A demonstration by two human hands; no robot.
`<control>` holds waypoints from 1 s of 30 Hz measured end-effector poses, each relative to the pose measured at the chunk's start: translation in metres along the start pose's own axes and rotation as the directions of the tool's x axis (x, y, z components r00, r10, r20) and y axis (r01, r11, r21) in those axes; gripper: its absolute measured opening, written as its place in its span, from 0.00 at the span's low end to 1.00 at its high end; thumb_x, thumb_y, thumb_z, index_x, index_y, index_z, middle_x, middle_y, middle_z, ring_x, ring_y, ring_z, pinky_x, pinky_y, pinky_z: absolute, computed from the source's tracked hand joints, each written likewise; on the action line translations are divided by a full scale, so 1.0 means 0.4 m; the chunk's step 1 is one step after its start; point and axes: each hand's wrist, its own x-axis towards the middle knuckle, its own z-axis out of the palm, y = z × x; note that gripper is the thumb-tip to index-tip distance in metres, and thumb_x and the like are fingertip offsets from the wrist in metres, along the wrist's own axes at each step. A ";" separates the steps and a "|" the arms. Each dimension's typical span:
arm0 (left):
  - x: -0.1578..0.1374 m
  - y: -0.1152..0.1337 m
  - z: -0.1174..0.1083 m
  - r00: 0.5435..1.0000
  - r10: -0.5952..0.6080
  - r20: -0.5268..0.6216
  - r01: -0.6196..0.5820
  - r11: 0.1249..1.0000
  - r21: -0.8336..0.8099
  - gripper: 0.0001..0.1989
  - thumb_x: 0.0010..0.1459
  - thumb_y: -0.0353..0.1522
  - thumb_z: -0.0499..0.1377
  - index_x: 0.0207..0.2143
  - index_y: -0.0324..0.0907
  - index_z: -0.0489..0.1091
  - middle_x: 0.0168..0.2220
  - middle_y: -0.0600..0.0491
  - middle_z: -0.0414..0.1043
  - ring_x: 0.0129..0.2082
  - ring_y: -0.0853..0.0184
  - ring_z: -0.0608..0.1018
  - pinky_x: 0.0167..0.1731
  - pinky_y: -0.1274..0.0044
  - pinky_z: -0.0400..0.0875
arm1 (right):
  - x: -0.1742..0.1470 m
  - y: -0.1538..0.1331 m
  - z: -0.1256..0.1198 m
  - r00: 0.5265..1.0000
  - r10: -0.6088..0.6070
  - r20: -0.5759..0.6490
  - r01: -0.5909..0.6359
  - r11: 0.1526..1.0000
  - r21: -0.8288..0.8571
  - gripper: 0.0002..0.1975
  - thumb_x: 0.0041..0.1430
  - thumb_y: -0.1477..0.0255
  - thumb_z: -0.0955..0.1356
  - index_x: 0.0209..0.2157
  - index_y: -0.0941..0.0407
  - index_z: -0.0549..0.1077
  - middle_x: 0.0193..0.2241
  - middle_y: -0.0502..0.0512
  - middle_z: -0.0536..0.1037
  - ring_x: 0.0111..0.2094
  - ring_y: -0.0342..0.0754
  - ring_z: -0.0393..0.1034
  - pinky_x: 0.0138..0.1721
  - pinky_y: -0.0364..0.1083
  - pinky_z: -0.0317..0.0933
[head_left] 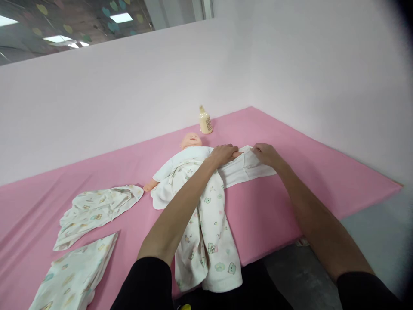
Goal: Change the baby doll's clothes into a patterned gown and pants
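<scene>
A baby doll [192, 141] lies on its back, its head toward the wall. One arm is in a white sleeve, and the small doll hand [150, 186] shows at its cuff. Patterned baby trousers [213, 241] cover the lower body and hang toward me. My left hand [226, 154] is closed round the doll's other arm, partly hiding it. My right hand [265, 154] pinches the upper edge of the white shirt [235, 173], whose sleeve side is spread out to the right. My left forearm crosses over the trousers and hides part of them.
A pump bottle of pale yellow liquid [205, 121] stands behind the doll's head near the wall. Two patterned cloth pieces, a crumpled one [97, 211] and a folded one [75, 271], lie at left. The pink table cover [271, 215] ends close to my body.
</scene>
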 end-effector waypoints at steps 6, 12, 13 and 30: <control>-0.004 0.005 0.000 0.999 0.028 -0.026 -0.028 1.000 -0.006 0.16 0.69 0.39 0.48 0.50 0.46 0.70 0.45 0.49 0.74 0.40 0.62 0.78 0.35 0.75 0.66 | -0.019 0.002 -0.034 0.986 0.148 0.071 -0.163 0.941 0.296 0.10 0.64 0.68 0.63 0.29 0.55 0.68 0.34 0.56 0.77 0.29 0.45 0.69 0.31 0.43 0.61; -0.006 0.012 0.002 0.998 0.053 -0.036 -0.053 0.999 0.001 0.16 0.69 0.40 0.47 0.44 0.45 0.71 0.41 0.49 0.73 0.37 0.64 0.77 0.34 0.75 0.64 | -0.018 0.009 -0.029 0.966 0.241 0.097 -0.258 0.839 0.480 0.09 0.62 0.71 0.65 0.27 0.56 0.67 0.35 0.58 0.76 0.31 0.46 0.70 0.30 0.43 0.67; -0.007 0.013 0.001 0.997 0.061 -0.039 -0.061 0.998 0.001 0.17 0.70 0.42 0.46 0.42 0.44 0.71 0.40 0.49 0.73 0.37 0.64 0.77 0.33 0.74 0.64 | -0.017 0.011 -0.027 0.965 0.243 0.095 -0.258 0.834 0.488 0.09 0.62 0.71 0.65 0.27 0.56 0.67 0.34 0.58 0.76 0.31 0.46 0.70 0.30 0.43 0.67; -0.007 0.001 -0.001 0.997 0.007 -0.074 -0.006 1.000 0.010 0.17 0.65 0.37 0.55 0.54 0.45 0.70 0.49 0.50 0.74 0.45 0.60 0.77 0.38 0.73 0.66 | -0.029 0.002 -0.043 0.948 0.197 0.251 -0.246 0.953 0.179 0.12 0.61 0.71 0.65 0.23 0.56 0.65 0.20 0.48 0.66 0.23 0.41 0.57 0.28 0.44 0.50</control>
